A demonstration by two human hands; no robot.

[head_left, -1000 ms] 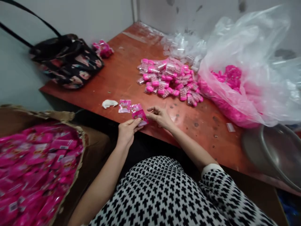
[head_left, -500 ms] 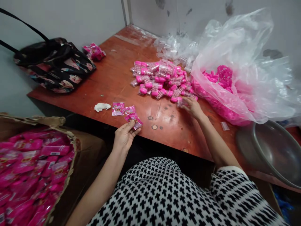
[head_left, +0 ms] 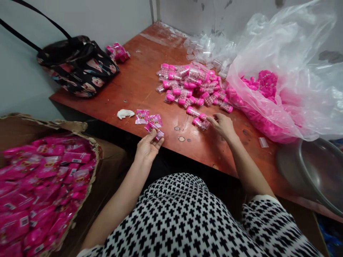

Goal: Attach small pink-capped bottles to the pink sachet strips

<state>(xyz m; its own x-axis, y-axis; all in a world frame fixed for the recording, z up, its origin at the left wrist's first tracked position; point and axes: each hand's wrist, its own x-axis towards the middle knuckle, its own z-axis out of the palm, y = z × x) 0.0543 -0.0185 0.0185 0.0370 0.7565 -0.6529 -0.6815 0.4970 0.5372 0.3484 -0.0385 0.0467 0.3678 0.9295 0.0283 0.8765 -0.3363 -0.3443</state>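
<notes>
My left hand, at the table's front edge, pinches a small pink printed packet between thumb and fingers. Two similar packets, one of them a flat pink packet, lie just beyond it. A crumpled white scrap rests to their left. My right hand has its thumb and fingertips on a small clear bottle with a pink cap and pinkish beads inside. Two more such bottles lie close by, in front of a heap of bottles.
A carton full of pink packets stands at lower left. On the table are a floral bag, more packets, clear empty tubes, a plastic bag of pink caps and a loose clear piece. A grey basin sits at right.
A few bottles now lie apart from the heap, nearer me, by my right hand. My left hand still holds the packet. The whole view has shifted slightly.
</notes>
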